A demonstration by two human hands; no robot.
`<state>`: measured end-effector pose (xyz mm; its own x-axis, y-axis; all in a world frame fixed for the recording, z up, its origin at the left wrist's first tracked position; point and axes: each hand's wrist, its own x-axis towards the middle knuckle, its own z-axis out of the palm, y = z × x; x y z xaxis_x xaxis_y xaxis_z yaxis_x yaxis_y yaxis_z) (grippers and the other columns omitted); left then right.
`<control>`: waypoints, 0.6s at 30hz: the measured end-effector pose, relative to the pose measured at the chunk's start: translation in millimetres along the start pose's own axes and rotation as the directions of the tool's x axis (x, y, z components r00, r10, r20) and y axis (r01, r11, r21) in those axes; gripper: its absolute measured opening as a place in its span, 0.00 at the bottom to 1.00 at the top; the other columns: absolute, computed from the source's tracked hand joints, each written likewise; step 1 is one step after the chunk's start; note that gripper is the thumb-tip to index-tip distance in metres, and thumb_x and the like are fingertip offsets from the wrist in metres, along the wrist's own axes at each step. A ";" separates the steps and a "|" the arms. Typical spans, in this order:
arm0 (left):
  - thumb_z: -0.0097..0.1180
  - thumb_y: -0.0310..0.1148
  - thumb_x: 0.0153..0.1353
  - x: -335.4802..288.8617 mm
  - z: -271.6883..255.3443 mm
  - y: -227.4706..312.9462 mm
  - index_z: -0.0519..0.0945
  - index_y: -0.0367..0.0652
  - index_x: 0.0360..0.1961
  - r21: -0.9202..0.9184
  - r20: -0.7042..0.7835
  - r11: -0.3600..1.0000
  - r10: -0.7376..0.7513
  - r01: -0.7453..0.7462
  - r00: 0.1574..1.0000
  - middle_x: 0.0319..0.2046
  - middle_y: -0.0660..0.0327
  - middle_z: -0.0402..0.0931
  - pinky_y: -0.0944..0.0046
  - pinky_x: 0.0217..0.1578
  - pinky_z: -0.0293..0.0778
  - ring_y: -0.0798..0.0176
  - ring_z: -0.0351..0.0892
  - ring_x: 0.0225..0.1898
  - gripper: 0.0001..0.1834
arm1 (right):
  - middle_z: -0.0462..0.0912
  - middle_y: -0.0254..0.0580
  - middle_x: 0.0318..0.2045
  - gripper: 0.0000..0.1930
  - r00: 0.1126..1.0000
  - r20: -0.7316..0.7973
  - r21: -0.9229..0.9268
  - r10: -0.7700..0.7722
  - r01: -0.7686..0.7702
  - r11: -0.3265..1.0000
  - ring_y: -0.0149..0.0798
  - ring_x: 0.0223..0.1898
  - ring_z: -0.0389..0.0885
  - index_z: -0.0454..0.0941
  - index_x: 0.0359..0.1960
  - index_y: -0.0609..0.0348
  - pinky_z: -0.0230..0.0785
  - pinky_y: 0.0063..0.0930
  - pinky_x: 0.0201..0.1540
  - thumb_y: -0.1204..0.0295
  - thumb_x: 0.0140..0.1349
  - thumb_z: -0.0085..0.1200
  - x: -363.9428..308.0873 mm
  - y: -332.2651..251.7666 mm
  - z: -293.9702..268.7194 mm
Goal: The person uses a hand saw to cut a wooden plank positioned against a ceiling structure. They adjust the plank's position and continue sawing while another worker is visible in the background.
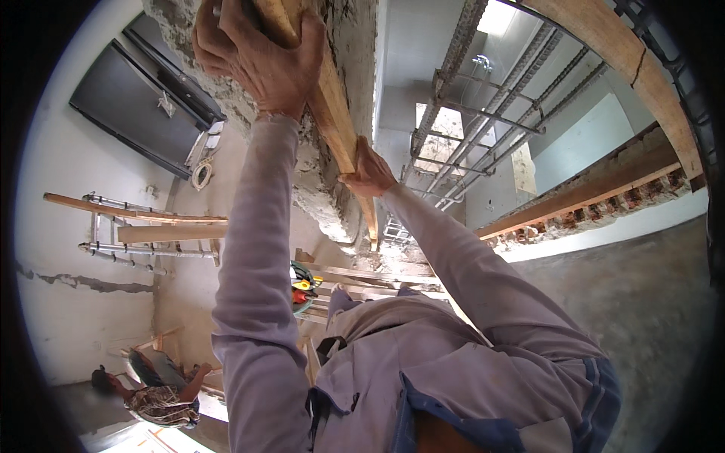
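A long wooden batten (332, 102) runs along the edge of a rough, broken concrete wall end (313, 166). My left hand (264, 57) grips the batten near the top of the view, thumb on its right side and fingers curled over the left. Lower down, my right hand (368, 172) is closed round the same batten from the right. The batten's lower end (374, 241) reaches past the broken edge of the concrete. Both arms are stretched forward in long pale sleeves.
Ribbed steel bars tied into a cage (483, 113) hang at upper right, beside a curved wooden board (642, 72). Planks (362, 275) lie below me, with coloured tools (304, 285) beside them. Another rebar cage with boards (151, 234) juts out at left. A person (162, 392) is at lower left.
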<state>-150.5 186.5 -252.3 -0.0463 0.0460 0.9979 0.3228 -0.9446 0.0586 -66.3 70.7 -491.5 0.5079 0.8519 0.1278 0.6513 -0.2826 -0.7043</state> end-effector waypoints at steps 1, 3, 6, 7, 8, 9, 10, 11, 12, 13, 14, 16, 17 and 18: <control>0.62 0.50 0.47 0.9 0.4 1.1 0.57 0.39 0.59 -0.047 0.003 0.999 0.007 -0.006 1.000 0.58 0.46 0.53 0.38 0.57 0.43 0.46 0.47 0.59 0.43 | 0.71 0.63 0.47 0.41 1.000 -0.011 -0.004 -0.011 0.011 1.000 0.62 0.50 0.73 0.54 0.56 0.64 0.67 0.45 0.53 0.63 0.44 0.68 -2.8 0.2 -0.4; 0.61 0.52 0.46 1.7 3.2 4.0 0.56 0.40 0.60 -0.029 0.019 0.999 -0.033 0.033 0.999 0.59 0.45 0.51 0.37 0.58 0.41 0.44 0.45 0.61 0.45 | 0.72 0.63 0.47 0.42 0.998 -0.053 0.004 -0.019 0.019 1.000 0.62 0.50 0.73 0.53 0.56 0.64 0.67 0.45 0.53 0.63 0.44 0.68 -4.9 0.9 2.2; 0.59 0.59 0.48 0.7 16.4 -1.6 0.56 0.42 0.61 0.073 -0.078 0.997 -0.017 0.023 0.997 0.58 0.45 0.53 0.35 0.57 0.44 0.42 0.47 0.60 0.46 | 0.73 0.62 0.43 0.36 0.996 -0.091 0.035 0.007 -0.004 0.999 0.63 0.48 0.74 0.57 0.52 0.64 0.66 0.48 0.50 0.66 0.45 0.67 1.8 -5.4 2.3; 0.58 0.57 0.49 -0.1 17.7 -3.2 0.56 0.43 0.62 0.092 -0.080 0.995 -0.016 0.024 0.997 0.60 0.46 0.53 0.36 0.59 0.43 0.42 0.48 0.62 0.46 | 0.73 0.62 0.43 0.37 0.996 -0.093 0.009 -0.005 0.006 1.000 0.63 0.48 0.74 0.57 0.52 0.64 0.66 0.47 0.50 0.65 0.44 0.67 5.4 -4.6 2.7; 0.57 0.54 0.49 -2.5 16.4 -3.9 0.56 0.43 0.64 0.112 -0.082 0.993 -0.015 0.024 0.997 0.61 0.46 0.54 0.37 0.61 0.43 0.42 0.48 0.63 0.45 | 0.73 0.62 0.44 0.38 0.995 -0.095 -0.015 -0.017 0.015 1.000 0.62 0.48 0.74 0.57 0.53 0.65 0.66 0.47 0.50 0.64 0.44 0.67 7.2 -2.4 4.2; 0.57 0.52 0.50 -3.9 12.5 -5.5 0.55 0.43 0.66 0.132 -0.083 0.991 -0.013 0.024 0.996 0.63 0.47 0.54 0.37 0.63 0.43 0.41 0.49 0.65 0.45 | 0.74 0.62 0.44 0.38 0.995 -0.096 -0.039 -0.029 0.025 0.999 0.62 0.48 0.74 0.58 0.53 0.65 0.67 0.46 0.50 0.64 0.44 0.68 5.2 -1.4 5.6; 0.60 0.56 0.47 -1.8 7.7 -3.1 0.54 0.47 0.67 0.130 0.014 0.990 -0.062 0.060 0.998 0.63 0.49 0.53 0.38 0.63 0.44 0.43 0.48 0.66 0.49 | 0.72 0.63 0.49 0.44 0.999 -0.015 0.017 0.046 -0.045 0.999 0.61 0.53 0.73 0.55 0.59 0.68 0.66 0.44 0.55 0.61 0.44 0.68 -0.6 -8.0 -4.4; 0.61 0.57 0.45 6.1 7.8 -5.6 0.54 0.48 0.67 0.175 0.008 0.984 -0.024 0.022 1.000 0.63 0.49 0.53 0.38 0.63 0.44 0.43 0.48 0.66 0.51 | 0.71 0.64 0.52 0.46 1.000 -0.007 0.027 -0.003 0.003 1.000 0.60 0.55 0.71 0.52 0.60 0.69 0.64 0.43 0.57 0.60 0.45 0.68 3.0 1.7 -5.5; 0.62 0.58 0.44 20.6 6.6 -13.1 0.54 0.49 0.67 0.218 0.005 0.976 0.015 -0.015 1.000 0.64 0.50 0.53 0.38 0.62 0.44 0.43 0.48 0.66 0.52 | 0.69 0.64 0.54 0.49 0.999 -0.002 0.037 -0.049 0.049 0.998 0.59 0.57 0.69 0.50 0.62 0.69 0.63 0.42 0.59 0.58 0.45 0.68 12.2 18.0 -4.1; 0.63 0.59 0.43 32.3 3.2 -19.6 0.54 0.51 0.67 0.250 0.020 0.967 0.050 -0.054 0.999 0.64 0.50 0.52 0.38 0.62 0.44 0.44 0.47 0.66 0.53 | 0.67 0.65 0.57 0.51 0.997 0.005 0.055 -0.076 0.076 0.996 0.58 0.60 0.67 0.48 0.64 0.70 0.61 0.40 0.62 0.57 0.46 0.67 13.8 31.4 -1.9; 0.65 0.63 0.40 42.6 -1.5 -34.9 0.53 0.54 0.69 0.244 0.078 0.952 0.173 -0.187 0.982 0.64 0.50 0.53 0.39 0.63 0.44 0.45 0.47 0.67 0.56 | 0.61 0.64 0.62 0.55 0.995 -0.018 0.019 -0.099 0.100 0.995 0.55 0.65 0.61 0.43 0.67 0.70 0.56 0.37 0.66 0.53 0.47 0.66 12.3 42.3 -2.6; 0.64 0.66 0.41 62.3 -17.4 -60.0 0.54 0.45 0.68 0.165 0.249 0.950 0.220 -0.265 0.943 0.68 0.47 0.49 0.39 0.65 0.40 0.44 0.46 0.69 0.59 | 0.63 0.62 0.61 0.52 0.983 0.107 0.016 -0.151 0.150 0.989 0.55 0.63 0.63 0.45 0.67 0.65 0.58 0.38 0.64 0.52 0.48 0.65 23.9 55.0 5.6; 0.64 0.64 0.44 59.1 -19.8 -87.4 0.55 0.40 0.68 0.065 0.148 0.904 0.411 -0.423 0.900 0.69 0.46 0.48 0.39 0.66 0.39 0.42 0.44 0.69 0.57 | 0.68 0.60 0.56 0.47 0.970 0.226 0.139 -0.092 0.062 0.988 0.56 0.59 0.68 0.51 0.64 0.60 0.61 0.40 0.61 0.51 0.50 0.65 7.0 6.4 -16.9; 0.64 0.63 0.45 63.5 -15.1 -93.6 0.55 0.40 0.68 0.030 0.217 0.895 0.428 -0.445 0.877 0.69 0.44 0.48 0.41 0.66 0.39 0.41 0.44 0.69 0.57 | 0.71 0.57 0.53 0.42 0.977 0.127 0.109 -0.170 0.157 0.982 0.56 0.57 0.70 0.55 0.61 0.57 0.62 0.42 0.58 0.51 0.52 0.64 11.6 32.7 -11.4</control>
